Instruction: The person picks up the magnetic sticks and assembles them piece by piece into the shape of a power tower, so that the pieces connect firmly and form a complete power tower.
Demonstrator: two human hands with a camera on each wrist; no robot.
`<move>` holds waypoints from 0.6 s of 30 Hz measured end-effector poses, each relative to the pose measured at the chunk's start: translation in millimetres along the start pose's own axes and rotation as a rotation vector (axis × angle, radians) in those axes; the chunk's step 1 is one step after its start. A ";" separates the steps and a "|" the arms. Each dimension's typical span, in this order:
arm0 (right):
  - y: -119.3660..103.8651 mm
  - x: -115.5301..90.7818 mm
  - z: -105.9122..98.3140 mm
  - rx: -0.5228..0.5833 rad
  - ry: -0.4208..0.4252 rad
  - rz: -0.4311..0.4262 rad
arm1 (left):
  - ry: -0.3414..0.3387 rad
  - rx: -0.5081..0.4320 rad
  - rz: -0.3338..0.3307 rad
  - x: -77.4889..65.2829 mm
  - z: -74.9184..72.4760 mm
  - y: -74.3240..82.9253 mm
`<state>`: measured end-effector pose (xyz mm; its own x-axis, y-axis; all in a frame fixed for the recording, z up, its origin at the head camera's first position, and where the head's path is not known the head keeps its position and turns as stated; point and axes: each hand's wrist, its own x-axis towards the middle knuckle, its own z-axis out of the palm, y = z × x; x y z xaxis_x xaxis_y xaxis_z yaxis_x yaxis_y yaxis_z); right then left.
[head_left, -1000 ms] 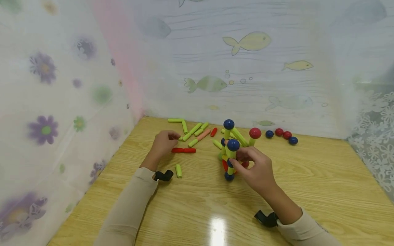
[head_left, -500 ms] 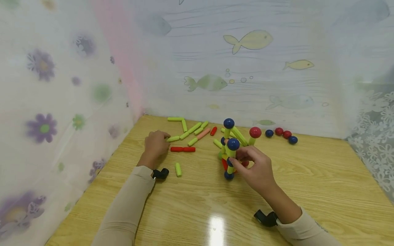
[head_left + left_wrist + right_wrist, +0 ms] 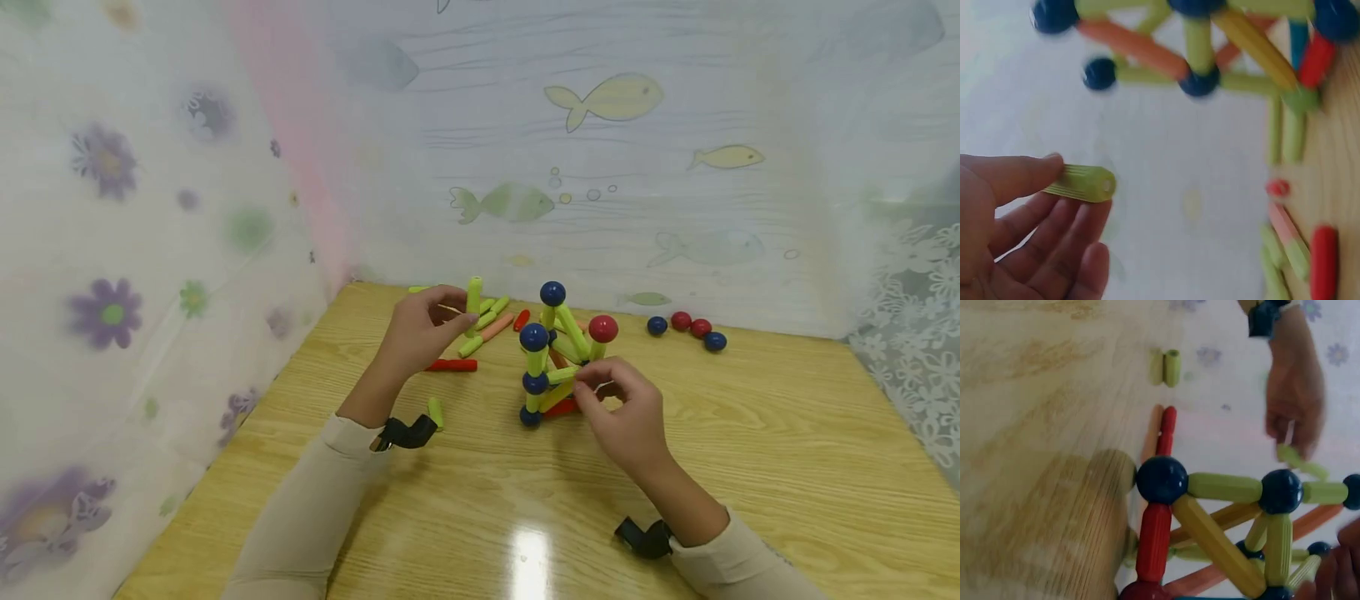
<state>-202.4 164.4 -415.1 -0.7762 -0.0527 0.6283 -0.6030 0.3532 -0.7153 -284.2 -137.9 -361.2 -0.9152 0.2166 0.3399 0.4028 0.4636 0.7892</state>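
Note:
My left hand [image 3: 420, 329] pinches a yellow-green magnetic rod [image 3: 474, 296] between thumb and fingers, raised over the loose rods. In the left wrist view the ribbed end of this rod [image 3: 1088, 183] juts past the fingertips. To its right stands a frame of magnetic rods and balls [image 3: 535, 383], with green, yellow, red and orange rods joined at blue and red balls. At the frame's right side my right hand [image 3: 626, 408] pinches it near a green rod, thumb and index finger close together. Only those fingers [image 3: 1329, 575] show at the lower right of the right wrist view.
Several loose green and orange rods [image 3: 495, 327] lie behind the left hand. A red rod [image 3: 453, 365] and a short green rod [image 3: 436, 412] lie nearer. Red and blue balls [image 3: 701, 328] sit in a row at the back right, before a fish-print curtain [image 3: 480, 242].
My left hand reached left to the loose rods, took hold of a green one, and has lifted it rightward toward the frame. The frame has turned and shifted slightly left in my right hand.

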 end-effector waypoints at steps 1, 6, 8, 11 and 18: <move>1.6 0.7 -1.8 -0.006 0.045 0.038 | 0.016 -0.028 0.049 -2.8 3.0 9.2; 8.9 5.4 -9.1 -0.031 -0.002 0.316 | 0.049 -0.071 0.263 -22.0 21.3 46.7; 12.5 6.4 -10.2 -0.051 -0.100 0.405 | 0.046 -0.006 0.349 -30.1 31.8 56.6; 17.6 6.4 -10.9 -0.076 -0.177 0.456 | 0.045 0.160 0.462 -40.0 49.5 66.7; 19.6 4.6 -8.6 -0.117 -0.194 0.354 | 0.119 0.473 0.542 -50.3 76.9 66.5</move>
<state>-216.2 179.1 -423.6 -0.9588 -0.0796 0.2729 -0.2764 0.4845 -0.8300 -210.4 -51.9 -365.2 -0.5699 0.4389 0.6947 0.7381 0.6450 0.1979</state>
